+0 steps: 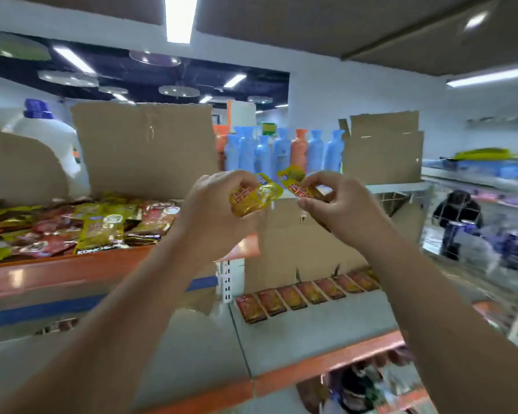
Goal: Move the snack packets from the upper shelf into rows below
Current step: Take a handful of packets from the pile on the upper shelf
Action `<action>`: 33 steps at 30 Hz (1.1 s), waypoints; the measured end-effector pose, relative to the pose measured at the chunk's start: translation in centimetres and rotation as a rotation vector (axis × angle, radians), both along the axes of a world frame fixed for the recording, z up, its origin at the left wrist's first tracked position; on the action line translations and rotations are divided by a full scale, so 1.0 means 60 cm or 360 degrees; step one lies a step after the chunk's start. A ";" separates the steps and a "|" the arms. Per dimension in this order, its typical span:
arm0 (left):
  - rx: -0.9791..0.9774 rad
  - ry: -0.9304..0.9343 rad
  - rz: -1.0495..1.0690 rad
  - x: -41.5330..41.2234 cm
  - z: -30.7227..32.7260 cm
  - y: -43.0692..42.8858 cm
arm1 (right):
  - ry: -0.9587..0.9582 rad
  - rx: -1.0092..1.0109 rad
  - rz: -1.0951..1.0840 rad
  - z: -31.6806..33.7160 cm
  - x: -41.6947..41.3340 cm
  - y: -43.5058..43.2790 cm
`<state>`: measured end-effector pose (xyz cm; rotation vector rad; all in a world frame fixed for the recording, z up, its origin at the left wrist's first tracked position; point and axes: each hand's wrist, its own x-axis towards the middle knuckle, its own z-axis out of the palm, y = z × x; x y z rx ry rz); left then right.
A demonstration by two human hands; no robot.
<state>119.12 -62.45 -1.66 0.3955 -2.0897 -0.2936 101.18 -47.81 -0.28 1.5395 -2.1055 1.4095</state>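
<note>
My left hand (214,204) grips a yellow snack packet (256,198) with red print, held up at chest height in front of the shelving. Close beside it, my right hand (338,204) pinches a second yellow and red snack packet (296,183). The two packets are a little apart. To the left, the upper shelf (57,273) with an orange edge carries a loose pile of yellow and red packets (99,228). Below my right forearm, a row of several red-brown packets (308,292) lies side by side on the grey lower shelf (296,336).
Cardboard sheets (144,147) stand behind the pile and behind the lower row. Blue and orange bottles (281,150) line the top, with a large white jug (48,141) at left. A person in dark clothes (458,216) crouches in the aisle at right.
</note>
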 end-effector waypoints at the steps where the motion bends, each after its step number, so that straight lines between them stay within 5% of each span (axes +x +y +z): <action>1: -0.0018 0.0013 -0.0029 -0.030 -0.008 0.023 | -0.0024 -0.0015 -0.0041 -0.009 -0.022 0.030; 12: 0.0246 -0.0083 -0.0420 -0.297 -0.105 0.157 | -0.0067 0.0152 -0.0460 -0.112 -0.231 0.223; 33: 0.0732 -0.0329 -0.0719 -0.788 -0.339 0.055 | -0.0358 0.0520 -0.0867 -0.303 -0.668 0.167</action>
